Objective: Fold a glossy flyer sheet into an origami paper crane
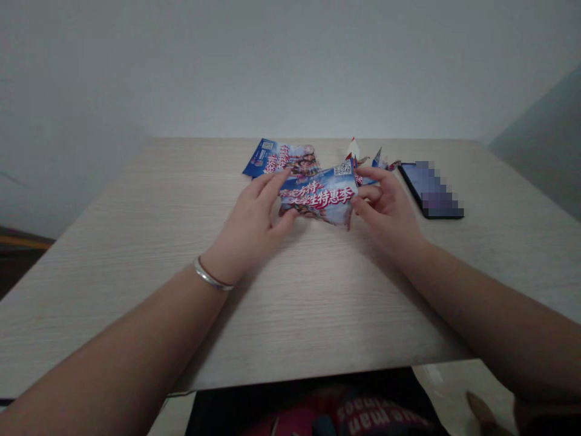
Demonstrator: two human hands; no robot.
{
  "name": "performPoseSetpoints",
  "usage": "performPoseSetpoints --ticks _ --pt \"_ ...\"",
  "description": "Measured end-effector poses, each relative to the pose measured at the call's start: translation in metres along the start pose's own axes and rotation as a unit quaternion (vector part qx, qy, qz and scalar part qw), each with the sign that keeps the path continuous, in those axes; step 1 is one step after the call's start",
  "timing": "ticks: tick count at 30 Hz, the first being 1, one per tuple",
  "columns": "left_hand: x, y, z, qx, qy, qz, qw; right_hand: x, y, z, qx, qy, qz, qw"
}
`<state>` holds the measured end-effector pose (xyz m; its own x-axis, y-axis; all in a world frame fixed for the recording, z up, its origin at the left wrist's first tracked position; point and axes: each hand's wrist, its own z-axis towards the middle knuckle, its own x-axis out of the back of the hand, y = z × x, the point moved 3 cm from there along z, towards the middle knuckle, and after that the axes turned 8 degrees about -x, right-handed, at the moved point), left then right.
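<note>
Between my two hands is a printed paper sheet [320, 197], blue and pink with red-and-white Chinese lettering and a QR code at its upper right. My left hand [256, 218] grips its left edge, thumb below and fingers above. At the right edge, my right hand [390, 212] pinches the paper with thumb and fingers. Another similar printed sheet [279, 158] lies on the table just behind it. Folded paper pieces [374, 163] with pointed tips, in the same colours, sit behind my right hand.
The pale wood-grain table [290, 315] reaches back to a plain wall [290, 66]. A black-edged phone [429, 191], its screen partly pixelated, lies to the right of my right hand. The table's front edge is close to my lap.
</note>
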<state>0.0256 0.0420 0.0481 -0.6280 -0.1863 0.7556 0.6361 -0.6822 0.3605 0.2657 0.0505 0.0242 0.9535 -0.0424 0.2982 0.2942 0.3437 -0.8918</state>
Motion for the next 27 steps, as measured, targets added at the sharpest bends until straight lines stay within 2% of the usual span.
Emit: performPoseSetpoints --ticks 4,7,9,12,15,20,25,27 --pt "-0.009 -0.020 -0.003 0.092 0.038 -0.138 0.985 -0.001 -0.005 -0.002 0.008 -0.032 -0.025 0.999" --pt "-0.015 -0.028 -0.004 0.110 0.058 -0.169 0.978 0.000 -0.008 -0.004 0.018 -0.041 -0.040 0.998" --pt "-0.016 -0.028 -0.003 0.101 0.065 -0.166 0.979 0.002 -0.012 -0.005 0.056 -0.023 -0.054 0.997" --pt "-0.015 -0.022 -0.003 0.065 0.061 -0.136 0.987 0.004 -0.021 -0.006 0.114 -0.027 -0.097 0.988" --pt "-0.010 -0.013 -0.001 0.016 0.036 -0.082 0.996 0.004 -0.028 -0.007 0.134 -0.083 -0.161 0.974" --pt "0.001 0.004 0.003 -0.080 -0.029 0.062 0.994 0.004 -0.034 -0.010 0.205 -0.178 -0.292 0.917" --pt "0.004 0.014 0.007 -0.169 -0.112 0.058 0.977 0.003 -0.034 -0.009 0.231 -0.241 -0.327 0.884" --pt "0.004 0.015 0.007 -0.182 -0.130 0.054 0.973 0.002 -0.032 -0.009 0.229 -0.270 -0.330 0.875"
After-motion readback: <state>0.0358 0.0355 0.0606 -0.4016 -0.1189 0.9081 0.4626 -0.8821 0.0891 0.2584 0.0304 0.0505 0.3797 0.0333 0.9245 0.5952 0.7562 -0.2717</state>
